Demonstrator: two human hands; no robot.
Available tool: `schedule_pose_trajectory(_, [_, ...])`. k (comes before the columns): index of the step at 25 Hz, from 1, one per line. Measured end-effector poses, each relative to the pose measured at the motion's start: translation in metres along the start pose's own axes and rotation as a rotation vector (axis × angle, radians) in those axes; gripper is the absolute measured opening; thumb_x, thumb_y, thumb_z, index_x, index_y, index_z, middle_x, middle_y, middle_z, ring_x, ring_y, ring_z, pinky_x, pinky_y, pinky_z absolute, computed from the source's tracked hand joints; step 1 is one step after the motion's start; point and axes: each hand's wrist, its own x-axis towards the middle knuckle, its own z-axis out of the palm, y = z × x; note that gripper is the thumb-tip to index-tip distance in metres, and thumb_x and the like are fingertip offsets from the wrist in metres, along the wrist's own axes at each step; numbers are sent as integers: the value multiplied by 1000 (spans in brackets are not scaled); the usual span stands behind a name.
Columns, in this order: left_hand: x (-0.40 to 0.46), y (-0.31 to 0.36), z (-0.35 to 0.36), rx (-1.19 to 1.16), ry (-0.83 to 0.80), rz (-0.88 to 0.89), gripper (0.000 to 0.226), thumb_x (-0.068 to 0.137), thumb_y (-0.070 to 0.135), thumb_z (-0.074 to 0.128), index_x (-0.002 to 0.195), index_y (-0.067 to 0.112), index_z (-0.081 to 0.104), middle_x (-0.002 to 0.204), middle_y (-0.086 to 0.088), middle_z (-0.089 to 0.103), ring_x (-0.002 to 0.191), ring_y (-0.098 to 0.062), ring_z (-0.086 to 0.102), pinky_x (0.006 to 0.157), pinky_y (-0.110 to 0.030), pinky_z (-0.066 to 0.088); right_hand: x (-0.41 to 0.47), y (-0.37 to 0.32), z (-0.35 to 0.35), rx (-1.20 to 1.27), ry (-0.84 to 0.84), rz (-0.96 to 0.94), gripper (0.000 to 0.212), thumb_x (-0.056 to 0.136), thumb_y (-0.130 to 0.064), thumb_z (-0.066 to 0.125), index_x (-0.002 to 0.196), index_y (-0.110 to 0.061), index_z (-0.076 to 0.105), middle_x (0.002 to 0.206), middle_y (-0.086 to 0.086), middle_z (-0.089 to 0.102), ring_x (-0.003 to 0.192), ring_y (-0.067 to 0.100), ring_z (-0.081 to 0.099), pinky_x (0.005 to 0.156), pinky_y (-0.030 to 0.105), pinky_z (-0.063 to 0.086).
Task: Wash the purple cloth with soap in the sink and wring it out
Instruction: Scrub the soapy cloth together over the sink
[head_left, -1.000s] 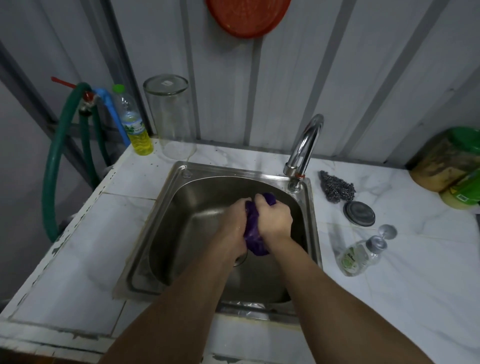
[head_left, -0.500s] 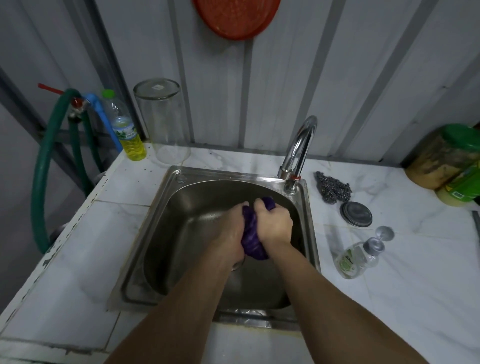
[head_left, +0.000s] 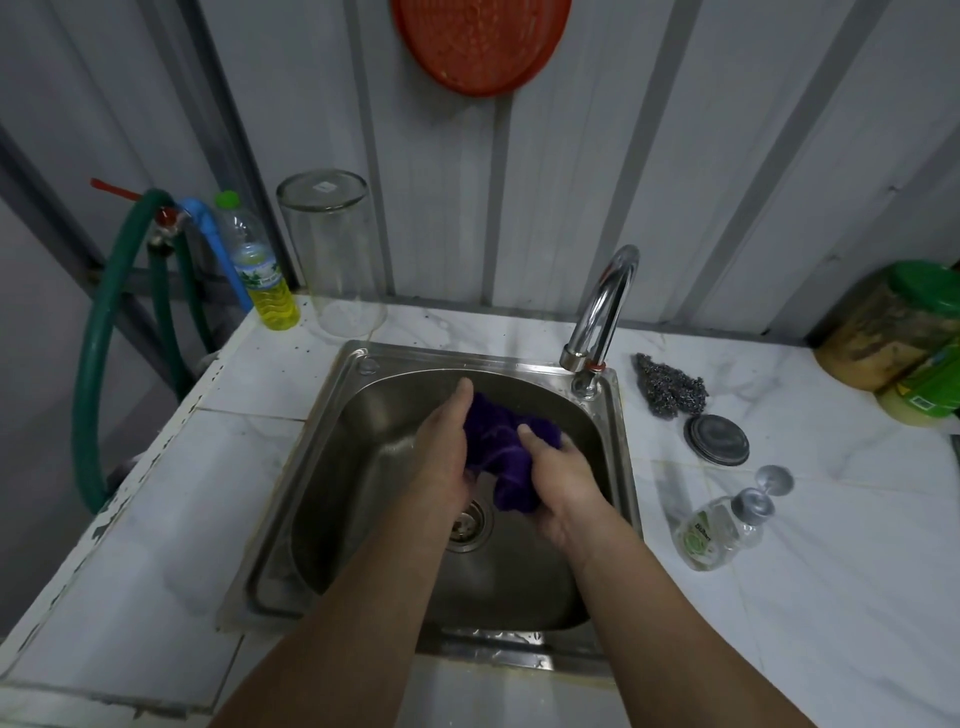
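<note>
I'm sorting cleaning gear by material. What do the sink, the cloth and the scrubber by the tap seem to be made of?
Sink: looks like stainless steel, brushed and dull, with soft grey reflections.
Purple cloth: soft pile fabric, maybe microfibre or terry; it bunches in fuzzy folds between the left hand and right hand.
Scrubber: probably steel wool, a grey glinting tangle.

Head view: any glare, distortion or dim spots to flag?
Head view: wide-angle bending along wall panels and counter edges; bright glare on the faucet; dim overall, basin of the sink darkest; hands and cloth slightly soft.
</note>
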Motion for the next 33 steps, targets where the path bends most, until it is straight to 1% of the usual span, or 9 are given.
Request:
schedule_pose_trajectory(5, [-4,4,8,96,109,-72,50,99,50,53,105,3,70,89,-14,74,89,-32,72,88,-46,58,-26,-2,11,-419,25,-678,15,90,-39,68,85,-25,68,78,0,72,75,23,70,65,35,58])
schedule_pose_trajectory(8, [-14,-11,10,-76,-45,-85,56,87,62,55,63,14,72,65,-4,62,69,-18,68,77,-32,56,-32,11,26,-945,160,-1015,43,81,-67,58,60,-30,54,63,-9,56,67,17,57,55,31,43])
schedule_pose_trajectory(10, [-27,-16,17,-142,-90,-61,43,83,50,60,59,15,68,60,-4,61,64,-15,68,67,-27,57,-23,0,34,-952,286,-893,50,83,-67,52,55,-26,51,60,-7,57,67,22,60,58,31,44])
schedule_pose_trajectory(14, [-30,-11,30,194,90,-66,30,85,38,63,90,10,73,98,-21,74,98,-37,73,94,-55,58,11,-28,9,-770,242,-315,43,99,-51,50,84,-16,70,84,10,73,81,30,69,81,39,55])
schedule_pose_trajectory(16, [-23,-7,26,168,174,-105,34,94,40,57,88,9,68,99,-20,73,95,-36,72,89,-51,60,4,-11,3,-730,206,-485,38,99,-48,51,81,-18,67,78,4,72,77,25,69,78,41,56])
schedule_pose_trajectory(20, [-22,-6,5,42,35,-135,58,101,48,45,51,21,52,52,-1,50,47,-14,53,51,-24,46,-32,36,24,-811,81,-847,34,86,-60,53,65,-34,55,52,-9,55,55,16,61,52,35,49])
schedule_pose_trajectory(22, [-24,-4,5,40,6,-117,64,100,42,49,41,19,56,44,1,51,41,-12,55,47,-20,48,-20,26,30,-799,209,-764,35,82,-64,51,64,-35,59,51,-7,57,58,21,64,55,36,51])
schedule_pose_trajectory(27, [-20,-3,23,260,96,-82,28,84,38,62,70,14,68,71,-9,69,73,-27,68,80,-43,56,7,-12,12,-512,263,-258,32,93,-38,57,70,-18,66,71,6,70,75,28,70,65,33,51])
schedule_pose_trajectory(33, [-14,9,9,191,29,-32,37,84,34,58,54,20,42,56,-3,40,49,-17,43,52,-28,38,-32,29,40,-693,160,-706,34,77,-60,55,62,-30,59,53,4,62,53,24,62,51,39,51])
